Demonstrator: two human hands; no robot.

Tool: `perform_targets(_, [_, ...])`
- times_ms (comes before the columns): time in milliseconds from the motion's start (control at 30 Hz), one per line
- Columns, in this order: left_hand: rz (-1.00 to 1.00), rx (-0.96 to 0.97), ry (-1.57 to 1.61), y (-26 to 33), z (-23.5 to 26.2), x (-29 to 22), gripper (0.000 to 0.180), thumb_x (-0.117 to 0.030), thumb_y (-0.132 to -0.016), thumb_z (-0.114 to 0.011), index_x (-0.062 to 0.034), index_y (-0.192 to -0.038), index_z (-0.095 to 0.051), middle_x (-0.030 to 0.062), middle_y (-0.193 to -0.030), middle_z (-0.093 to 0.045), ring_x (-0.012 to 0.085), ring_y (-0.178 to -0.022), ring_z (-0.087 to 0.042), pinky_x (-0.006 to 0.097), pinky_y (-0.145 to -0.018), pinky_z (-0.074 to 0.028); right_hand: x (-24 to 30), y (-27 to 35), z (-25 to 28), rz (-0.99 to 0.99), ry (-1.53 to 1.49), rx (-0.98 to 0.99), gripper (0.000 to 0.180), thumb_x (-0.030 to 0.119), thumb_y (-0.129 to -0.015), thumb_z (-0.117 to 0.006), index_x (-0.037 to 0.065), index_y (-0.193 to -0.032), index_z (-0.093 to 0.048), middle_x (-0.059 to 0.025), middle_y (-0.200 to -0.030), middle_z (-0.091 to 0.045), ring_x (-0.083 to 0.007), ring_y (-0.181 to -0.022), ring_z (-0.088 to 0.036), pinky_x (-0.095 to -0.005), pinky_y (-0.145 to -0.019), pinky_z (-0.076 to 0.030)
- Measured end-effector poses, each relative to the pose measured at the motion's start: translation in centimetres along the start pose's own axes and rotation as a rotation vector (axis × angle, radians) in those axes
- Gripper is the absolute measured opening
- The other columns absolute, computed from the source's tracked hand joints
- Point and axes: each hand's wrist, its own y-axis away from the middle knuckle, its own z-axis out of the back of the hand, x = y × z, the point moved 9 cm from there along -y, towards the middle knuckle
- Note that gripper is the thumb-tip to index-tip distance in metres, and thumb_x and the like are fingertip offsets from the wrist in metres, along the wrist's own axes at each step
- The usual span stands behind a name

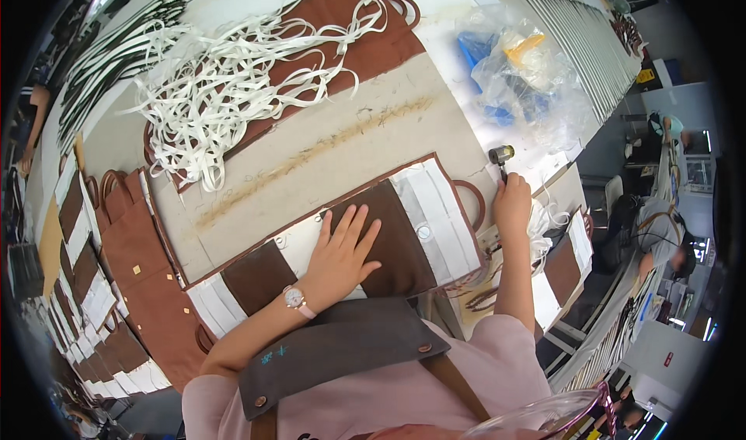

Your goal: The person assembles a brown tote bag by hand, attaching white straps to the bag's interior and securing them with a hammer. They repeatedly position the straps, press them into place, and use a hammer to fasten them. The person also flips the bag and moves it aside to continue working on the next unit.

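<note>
My left hand [340, 257] lies flat with its fingers spread on a brown and white bag panel [400, 257]. The panel has reddish-brown edging and a looped handle [472, 204] at its right end. A small round light-coloured disc [423, 232] shows on its white part. Right of the panel, my right hand [512, 205] is closed round the handle of a small hammer. The dark hammer head [502, 155] stands out beyond my fingers, above the table and apart from the panel.
A tangle of white straps [210, 90] covers reddish-brown bag pieces [311, 20] at the far side. Clear and blue plastic bags [528, 75] lie at the far right, near a row of pale rods [579, 51]. Another reddish-brown piece [144, 284] lies at left, beside stacked panels [74, 284].
</note>
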Motion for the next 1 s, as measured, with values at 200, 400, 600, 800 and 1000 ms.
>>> perform_targets(200, [0.019,0.015,-0.034,5.0,0.9,1.9,0.068,-0.04,-0.087,-0.069,-0.0164,-0.147,-0.047,0.0212,-0.156,-0.034,0.0364,-0.146,-0.03,0.051,-0.119,-0.024,4.4,-0.7,4.4,0.158,-0.534,0.042,0.017,0.012,-0.096,-0.056,0.0,-0.108,-0.061,-0.0227,-0.096,-0.065,-0.0423,-0.09,-0.062,-0.0477,-0.077,-0.049])
perform_targets(400, [0.047,-0.027,-0.086,6.1,1.2,1.9,0.062,-0.042,-0.094,-0.061,-0.0177,-0.148,-0.045,0.0197,-0.156,-0.034,0.0345,-0.146,-0.03,0.051,-0.119,-0.023,14.8,-0.7,6.6,0.271,-0.451,0.235,0.02,0.021,-0.101,-0.05,0.001,-0.101,-0.057,-0.0249,-0.086,-0.066,-0.0467,-0.08,-0.063,-0.0537,-0.071,-0.048])
perform_targets(600, [0.054,-0.052,-0.035,6.4,1.2,2.0,0.063,-0.04,-0.093,-0.061,-0.0182,-0.15,-0.044,0.0202,-0.157,-0.031,0.0354,-0.147,-0.029,0.052,-0.119,-0.022,14.6,-0.1,4.6,0.318,-0.318,0.5,0.03,0.029,-0.104,-0.045,0.001,-0.095,-0.054,-0.0247,-0.076,-0.065,-0.0476,-0.075,-0.063,-0.0563,-0.067,-0.047])
perform_targets(800, [0.037,-0.069,-0.027,6.2,1.2,2.0,0.063,-0.04,-0.093,-0.062,-0.0181,-0.15,-0.043,0.0199,-0.158,-0.03,0.0353,-0.147,-0.028,0.052,-0.119,-0.021,19.6,2.0,4.9,0.37,-0.219,0.476,0.032,0.032,-0.103,-0.046,0.003,-0.095,-0.054,-0.0223,-0.075,-0.066,-0.0438,-0.075,-0.065,-0.0543,-0.066,-0.049])
perform_targets(1000, [0.037,-0.103,0.006,6.4,1.1,2.2,0.064,-0.04,-0.092,-0.063,-0.0178,-0.149,-0.044,0.0197,-0.158,-0.03,0.0352,-0.147,-0.028,0.052,-0.12,-0.021,19.8,1.7,7.5,0.482,-0.194,0.551,0.036,0.035,-0.103,-0.049,0.003,-0.089,-0.054,-0.0211,-0.07,-0.063,-0.042,-0.073,-0.064,-0.0517,-0.063,-0.048])
